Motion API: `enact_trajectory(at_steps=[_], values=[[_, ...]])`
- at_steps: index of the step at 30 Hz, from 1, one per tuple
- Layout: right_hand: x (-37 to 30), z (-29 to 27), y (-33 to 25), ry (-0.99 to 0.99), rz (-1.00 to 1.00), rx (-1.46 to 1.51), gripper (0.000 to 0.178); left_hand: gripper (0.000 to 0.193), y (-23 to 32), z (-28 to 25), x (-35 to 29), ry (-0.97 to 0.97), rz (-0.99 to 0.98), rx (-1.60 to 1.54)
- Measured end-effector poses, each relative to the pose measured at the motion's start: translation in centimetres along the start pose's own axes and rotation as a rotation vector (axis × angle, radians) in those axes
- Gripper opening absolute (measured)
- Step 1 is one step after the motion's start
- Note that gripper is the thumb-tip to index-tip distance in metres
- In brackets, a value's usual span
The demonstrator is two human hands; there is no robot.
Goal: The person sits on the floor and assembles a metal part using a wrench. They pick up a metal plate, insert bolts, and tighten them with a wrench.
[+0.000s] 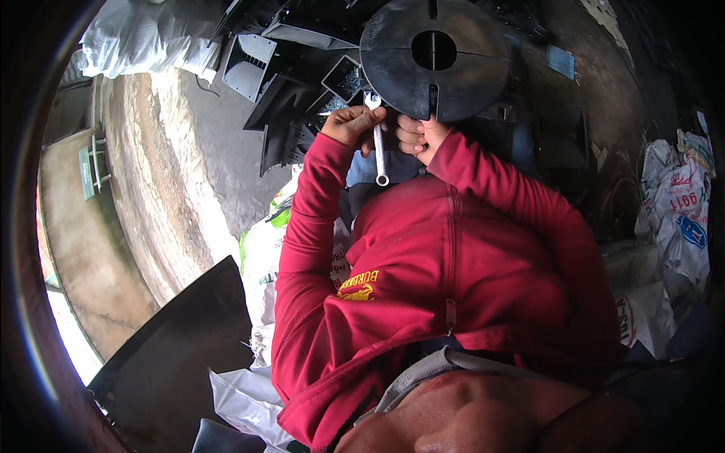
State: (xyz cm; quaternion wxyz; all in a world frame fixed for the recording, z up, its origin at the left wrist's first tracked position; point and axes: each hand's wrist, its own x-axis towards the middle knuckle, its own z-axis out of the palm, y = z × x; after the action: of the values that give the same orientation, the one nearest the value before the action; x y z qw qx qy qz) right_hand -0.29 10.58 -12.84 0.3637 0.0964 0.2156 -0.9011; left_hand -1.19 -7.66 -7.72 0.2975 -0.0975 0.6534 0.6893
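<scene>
My left hand (353, 125) is closed round a silver combination wrench (380, 151). The wrench's open jaw points away from me beside the rim of a black round disc (476, 72), and its ring end hangs toward my lap. The disc has a round hole in its middle and slots at its far and near edges. My right hand (423, 138) has its fingers curled just below the near slot, at the disc's edge. Whatever those fingers grip is hidden.
Small metal fasteners lie in black boxes (330, 103) left of the disc. Several black plastic parts (278, 106) are heaped around there. Printed white sacks (676, 204) stand at the right, and a dark panel (177, 355) leans at the lower left. Translucent plastic sheeting (147, 38) is at the far left.
</scene>
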Motion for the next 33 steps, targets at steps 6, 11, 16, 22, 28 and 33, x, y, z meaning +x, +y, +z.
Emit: enact_trajectory(at_steps=[6, 11, 16, 22, 28, 33], values=[[-0.3, 0.8, -0.5, 0.016, -0.022, -0.029, 0.043, 0.027, 0.7, -2.9, 1.1, -0.003, -0.013, 0.214], [0.2, 0.9, 0.0, -0.019, 0.050, 0.002, 0.049, 0.029, 3.4, -4.2, 0.6, -0.050, 0.077, 0.518], [-0.8, 1.1, -1.9, 0.041, 0.106, -0.025, 0.026, 0.024, 3.3, -4.4, -1.5, 0.002, 0.101, 0.320], [-6.7, 0.0, -4.2, 0.007, 0.341, 0.089, 0.049, 0.012, -2.8, 0.2, -4.0, 0.038, 0.466, 0.068], [-14.2, -2.2, -6.9, 0.215, 0.059, 0.142, 0.047, 0.009, -0.3, 6.8, -4.1, -0.024, 0.509, 0.287], [-14.9, -1.3, -6.8, 0.122, -0.088, 0.415, 0.048, 0.018, 2.2, 12.3, -2.9, -0.178, 0.904, 0.641]])
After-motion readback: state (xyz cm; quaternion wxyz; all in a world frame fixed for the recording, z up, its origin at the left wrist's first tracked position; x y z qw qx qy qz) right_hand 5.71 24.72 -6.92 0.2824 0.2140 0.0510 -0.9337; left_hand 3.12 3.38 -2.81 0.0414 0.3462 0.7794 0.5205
